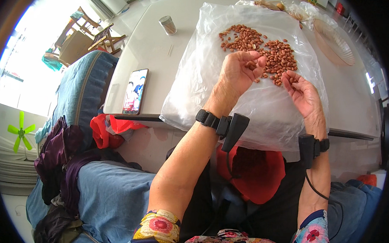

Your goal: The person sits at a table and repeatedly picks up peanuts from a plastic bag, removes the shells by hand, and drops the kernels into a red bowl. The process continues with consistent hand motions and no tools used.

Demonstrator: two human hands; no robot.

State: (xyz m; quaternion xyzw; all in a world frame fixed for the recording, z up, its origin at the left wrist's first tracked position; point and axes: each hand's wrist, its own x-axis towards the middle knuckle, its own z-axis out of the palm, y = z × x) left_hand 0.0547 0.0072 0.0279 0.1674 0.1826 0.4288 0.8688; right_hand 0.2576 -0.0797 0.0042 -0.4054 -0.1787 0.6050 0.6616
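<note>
Reddish-brown peanut kernels (pixel 281 57) lie spread on a translucent plastic sheet or bag (pixel 202 80) over the table. My left hand (pixel 243 70) is above the near left part of the pile, its fingers curled round a few kernels. At the pile's near right edge, my right hand (pixel 300 90) has several kernels in its bent fingers, palm turned up. Both wrists wear black straps with small devices. Below the table edge, between my knees, a red bag (pixel 269 175) stands with its mouth wide and dark contents inside.
On the white table (pixel 152 33) are a phone (pixel 135 92) with a lit screen, a toothpick jar (pixel 168 25) and two thin sticks (pixel 170 50). A ribbed clear bowl (pixel 333 42) sits at the right, near plastic bags (pixel 294 11). Cables run from the wrist devices.
</note>
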